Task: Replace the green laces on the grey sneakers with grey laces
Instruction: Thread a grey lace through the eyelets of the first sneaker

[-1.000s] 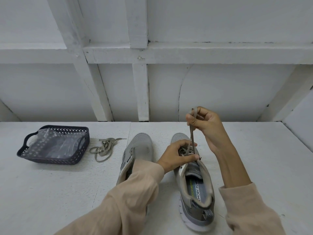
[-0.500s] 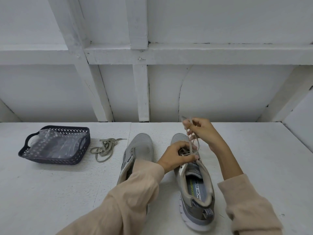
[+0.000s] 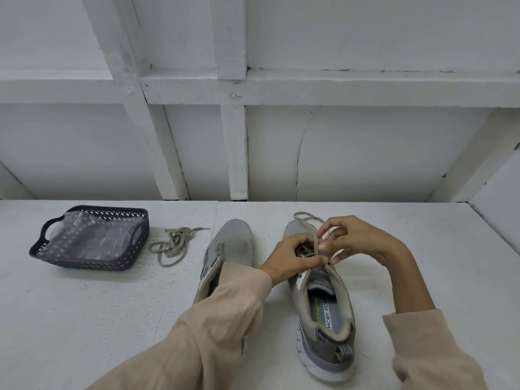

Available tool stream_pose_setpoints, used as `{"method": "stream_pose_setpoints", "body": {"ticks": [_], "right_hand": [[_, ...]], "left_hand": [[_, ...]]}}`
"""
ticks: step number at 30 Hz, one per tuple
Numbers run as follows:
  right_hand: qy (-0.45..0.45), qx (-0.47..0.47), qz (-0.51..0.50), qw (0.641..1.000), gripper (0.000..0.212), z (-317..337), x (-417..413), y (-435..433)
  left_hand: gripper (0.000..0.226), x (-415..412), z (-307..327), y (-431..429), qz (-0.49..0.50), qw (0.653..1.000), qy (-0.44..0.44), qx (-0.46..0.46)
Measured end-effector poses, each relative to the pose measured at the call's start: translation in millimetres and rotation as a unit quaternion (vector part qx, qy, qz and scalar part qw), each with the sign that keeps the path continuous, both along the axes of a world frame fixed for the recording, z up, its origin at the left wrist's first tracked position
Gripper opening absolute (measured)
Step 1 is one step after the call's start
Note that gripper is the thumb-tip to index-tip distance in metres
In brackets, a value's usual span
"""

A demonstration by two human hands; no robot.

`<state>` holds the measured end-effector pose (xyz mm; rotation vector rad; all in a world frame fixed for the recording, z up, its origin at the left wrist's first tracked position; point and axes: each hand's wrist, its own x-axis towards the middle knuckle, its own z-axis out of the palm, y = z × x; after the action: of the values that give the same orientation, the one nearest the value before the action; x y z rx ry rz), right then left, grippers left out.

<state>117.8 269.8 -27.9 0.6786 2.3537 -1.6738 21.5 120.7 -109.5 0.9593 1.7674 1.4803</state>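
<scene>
Setting: plain indoor workspace, kind not determinable. Evidence: white-painted table [image 3: 84, 319] set against a white panelled wall [image 3: 365, 153] braced with painted timber battens [image 3: 237, 153]; dark perforated plastic basket [image 3: 92, 263] on top.

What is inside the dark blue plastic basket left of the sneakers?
A crumpled clear plastic bag lies inside the dark blue latticed plastic basket and covers most of its floor. Whether anything lies under or within the bag cannot be seen.
</scene>
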Motion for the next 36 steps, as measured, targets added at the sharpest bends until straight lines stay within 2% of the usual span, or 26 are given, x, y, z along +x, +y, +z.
{"method": "stream_pose_setpoints", "body": {"ticks": [3,8,11,14,18,20,23,26,28,33,36], "right_hand": [[0.002,-0.009,0.021,1.000,0.029,-3.7,2.1,2.7],[0.003,0.029,0.055,0.998,0.048,-5.0,4.3,3.6],[0.023,0.065,0.059,0.996,0.042,-2.1,4.8,4.2],[0.076,0.090,0.047,0.992,0.039,6.6,3.0,-2.8],[0.181,0.030,0.007,0.983,0.032,31.2,-3.4,-13.5],[0.206,0.072,0.010,0.976,0.026,45.7,-7.1,-13.3],[0.148,0.156,0.074,0.974,0.019,53.6,-10.1,-9.7],[-0.023,0.213,0.176,0.961,0.024,35.7,-13.8,-6.3],[-0.095,0.238,0.192,0.947,0.027,17.7,-14.2,-5.3],[-0.071,0.251,0.160,0.952,0.017,0.7,-10.1,-3.3],[-0.008,0.227,0.136,0.964,0.012,5.2,-10.3,-6.1]], "left_hand": [[0.031,-0.4,-2.0,0.4,0.000,1.000,-0.001,-0.001],[0.031,-0.8,-1.3,0.4,-0.006,1.000,-0.011,0.005],[0.034,-1.3,-1.6,0.3,-0.006,1.000,-0.012,0.007],[0.039,-0.3,-1.2,0.3,-0.006,1.000,0.003,0.007],[0.052,-1.4,-2.5,0.2,-0.004,1.000,0.001,-0.004],[0.054,-1.9,-3.4,-0.4,-0.005,1.000,0.000,-0.003],[0.055,-1.4,-3.3,-0.2,-0.007,1.000,0.010,-0.005],[0.054,-1.4,-1.2,-0.6,-0.006,1.000,0.011,-0.001],[0.057,-0.5,-0.9,-0.8,-0.008,1.000,0.005,0.009],[0.066,-0.1,0.5,-2.3,-0.009,1.000,0.003,0.007],[0.062,-0.4,1.4,-1.9,-0.016,1.000,0.021,-0.001]]}}
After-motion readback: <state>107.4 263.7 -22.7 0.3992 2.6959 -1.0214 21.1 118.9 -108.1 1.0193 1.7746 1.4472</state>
